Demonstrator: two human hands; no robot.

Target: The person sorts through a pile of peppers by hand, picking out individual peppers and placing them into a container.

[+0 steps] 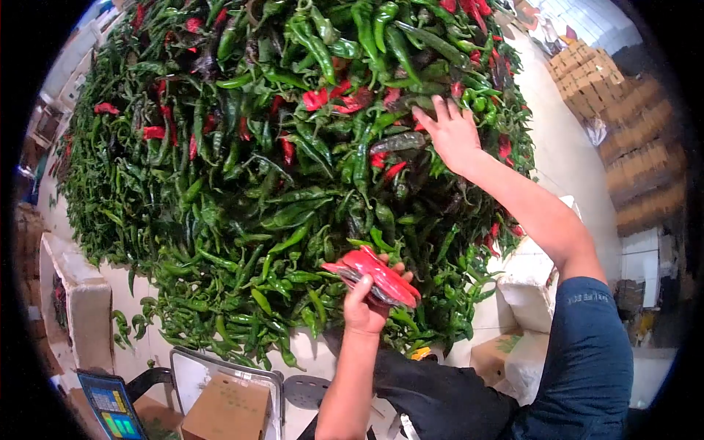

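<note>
A large heap of mostly green chili peppers fills the middle of the head view, with red and dark ones scattered through it. My left hand, low at the front of the heap, is wrapped round a small bunch of red peppers; a dark, purplish one shows among them. Farther up and to the right, my right hand reaches onto the heap with its fingers spread. Its fingertips lie among the peppers, close to a dark wrinkled pepper and some red pieces. Nothing shows in its grasp.
Stacked cardboard boxes line the right side. White foam boxes stand at the left and right. At the lower left, a scale with a lit display stands beside a cardboard box. Loose peppers lie on the pale floor.
</note>
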